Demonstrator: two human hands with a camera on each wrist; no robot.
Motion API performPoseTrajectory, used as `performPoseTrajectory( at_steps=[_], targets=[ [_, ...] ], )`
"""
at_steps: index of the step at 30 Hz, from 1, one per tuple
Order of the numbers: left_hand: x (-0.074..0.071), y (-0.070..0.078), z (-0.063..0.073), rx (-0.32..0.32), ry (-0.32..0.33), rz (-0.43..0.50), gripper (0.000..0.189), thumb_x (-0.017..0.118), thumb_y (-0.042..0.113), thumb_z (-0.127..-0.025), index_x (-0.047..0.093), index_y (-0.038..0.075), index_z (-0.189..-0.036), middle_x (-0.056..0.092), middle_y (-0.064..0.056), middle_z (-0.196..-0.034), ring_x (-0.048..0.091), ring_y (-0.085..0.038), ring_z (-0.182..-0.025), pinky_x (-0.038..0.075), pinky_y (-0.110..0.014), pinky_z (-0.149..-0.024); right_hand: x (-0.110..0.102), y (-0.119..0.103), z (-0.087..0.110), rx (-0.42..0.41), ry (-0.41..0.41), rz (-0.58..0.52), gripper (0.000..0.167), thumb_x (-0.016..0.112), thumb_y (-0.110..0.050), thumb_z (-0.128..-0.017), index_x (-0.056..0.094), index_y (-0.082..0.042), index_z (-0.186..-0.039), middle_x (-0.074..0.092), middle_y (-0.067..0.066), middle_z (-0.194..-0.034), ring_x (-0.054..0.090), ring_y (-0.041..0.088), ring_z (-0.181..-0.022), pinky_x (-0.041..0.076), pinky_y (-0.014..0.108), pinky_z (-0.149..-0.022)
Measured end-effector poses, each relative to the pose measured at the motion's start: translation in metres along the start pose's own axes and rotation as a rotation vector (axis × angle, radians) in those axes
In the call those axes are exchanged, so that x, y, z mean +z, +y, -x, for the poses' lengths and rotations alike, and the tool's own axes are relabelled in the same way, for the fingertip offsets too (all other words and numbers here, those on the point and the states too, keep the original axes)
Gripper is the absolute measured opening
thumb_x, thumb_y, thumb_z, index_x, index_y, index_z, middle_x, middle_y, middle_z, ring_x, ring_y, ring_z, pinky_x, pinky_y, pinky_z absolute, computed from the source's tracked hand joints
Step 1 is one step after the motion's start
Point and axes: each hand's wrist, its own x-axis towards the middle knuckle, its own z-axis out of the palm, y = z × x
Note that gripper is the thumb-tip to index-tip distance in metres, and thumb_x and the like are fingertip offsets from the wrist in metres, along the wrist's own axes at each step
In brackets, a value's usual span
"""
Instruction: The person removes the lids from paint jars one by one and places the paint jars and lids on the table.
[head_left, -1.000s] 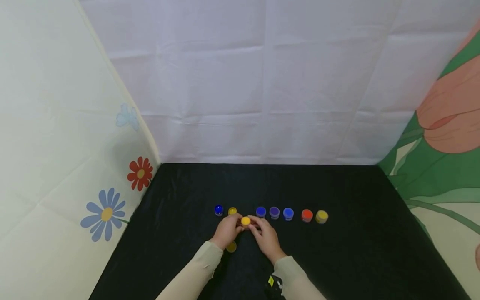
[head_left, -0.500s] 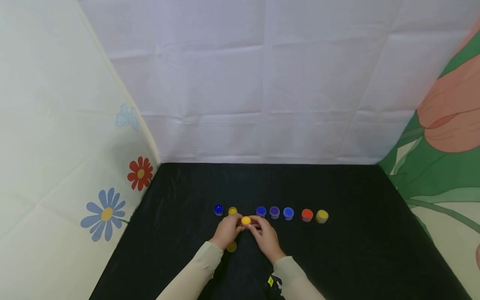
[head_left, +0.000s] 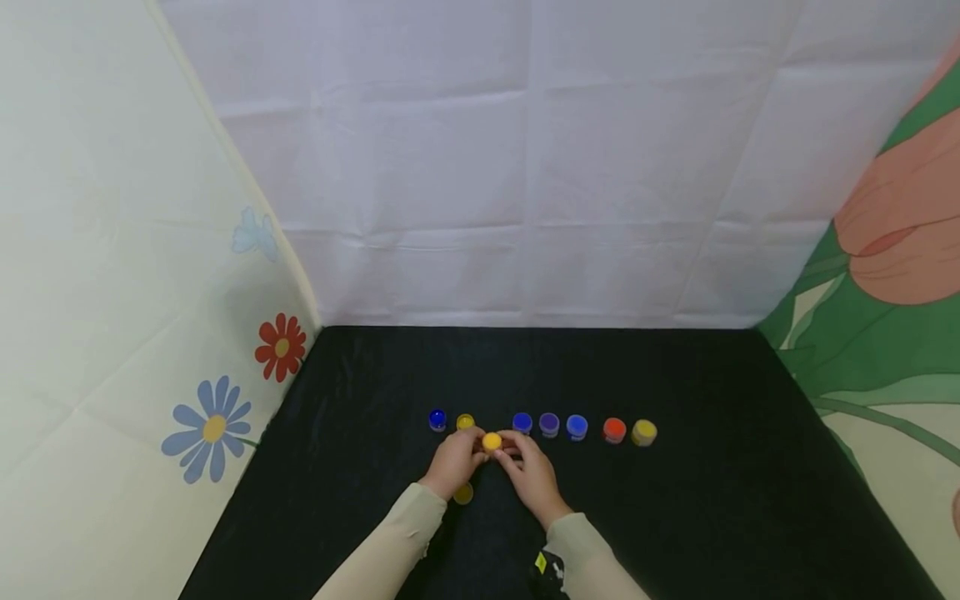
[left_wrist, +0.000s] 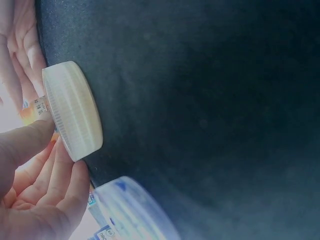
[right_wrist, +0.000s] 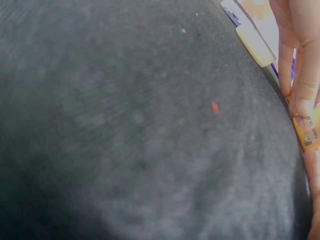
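Near the middle of the table, my left hand (head_left: 453,460) and right hand (head_left: 531,471) hold a small yellow-orange paint jar (head_left: 491,442) between them, its round top facing up. Fingertips of each hand pinch it from its own side. The right wrist view shows the orange label of the paint jar (right_wrist: 309,131) between fingertips. Just beyond the left hand stands a yellow jar (head_left: 465,422), partly hidden. Below that hand lies a dull yellow round piece (head_left: 462,493), whose kind is unclear. A whitish ribbed cap (left_wrist: 74,111) appears close to the left thumb in the left wrist view.
A dark blue jar (head_left: 437,421) stands at the row's left end. Rightward stand blue (head_left: 522,424), purple (head_left: 549,426), lighter blue (head_left: 577,427), red (head_left: 614,431) and yellow (head_left: 643,433) jars. White cloth (head_left: 480,275) hangs behind the black-covered table (head_left: 712,517).
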Motion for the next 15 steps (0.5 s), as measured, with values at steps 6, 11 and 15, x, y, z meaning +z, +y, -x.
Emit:
performPoseTrajectory(
  at_steps=[6,11,15],
  targets=[
    [0.0006,-0.0006,-0.0004,0.011,0.008,-0.019,0.016,0.074,0.008,-0.092,0.068,0.004,-0.107,0.071,-0.007,-0.099,0.067,-0.019,-0.086,0.057,-0.039,-0.08,0.0004,-0.0005,0.0006,-0.006,0.001,-0.001,0.028,0.066,-0.019,-0.1,0.064,-0.007,-0.125,0.063,0.011,-0.116,0.065,0.027,-0.102,0.057,0.039,-0.083],
    [0.0007,-0.0003,0.0,0.008,0.008,-0.015,0.017,0.074,0.008,-0.092,0.068,0.003,-0.107,0.071,-0.008,-0.099,0.067,-0.021,-0.088,0.057,-0.04,-0.08,0.0021,-0.0013,-0.0007,0.029,0.005,-0.005,0.034,0.071,-0.023,-0.097,0.064,-0.008,-0.126,0.062,0.01,-0.112,0.065,0.025,-0.101,0.058,0.038,-0.082],
    [0.0006,-0.0001,-0.0007,0.001,0.004,-0.018,0.016,0.073,0.008,-0.093,0.068,0.004,-0.108,0.071,-0.007,-0.1,0.067,-0.02,-0.087,0.057,-0.04,-0.081,0.0028,-0.0017,-0.002,0.025,0.014,0.012,0.03,0.069,-0.022,-0.098,0.065,-0.01,-0.125,0.062,0.009,-0.11,0.064,0.025,-0.1,0.057,0.041,-0.083]
  ],
)
